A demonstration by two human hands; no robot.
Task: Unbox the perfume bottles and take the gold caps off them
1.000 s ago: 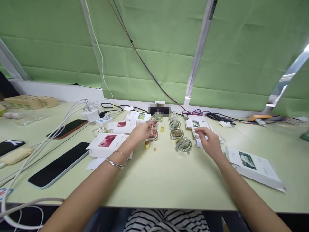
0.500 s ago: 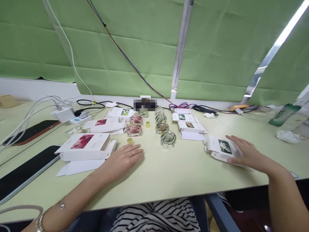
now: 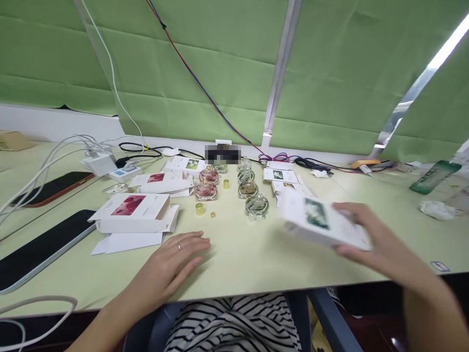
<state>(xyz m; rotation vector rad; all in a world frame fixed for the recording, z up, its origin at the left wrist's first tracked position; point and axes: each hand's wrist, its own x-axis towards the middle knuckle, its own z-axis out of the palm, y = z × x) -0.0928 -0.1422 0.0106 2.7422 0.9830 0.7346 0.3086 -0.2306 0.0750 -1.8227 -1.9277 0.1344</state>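
Observation:
My right hand grips a white box with a green floral picture by its right end, lifted above the table and blurred by motion. My left hand hovers low over the table, empty, fingers stretched out. Ahead of it are a gold cap and a tiny gold piece. In the middle stand two rows of round perfume bottles. A pink bottle ends the left row, and a clear, green-patterned bottle ends the right one, with small clear pieces before it.
White boxes with pink pictures lie left of the bottles; more white boxes lie right. Phones, chargers and cables crowd the left side. A green plastic bottle and crumpled tissue lie far right.
My right hand has lifted the white box off the table and moved it left. My left hand has drawn back toward the table's front edge, away from the gold cap.

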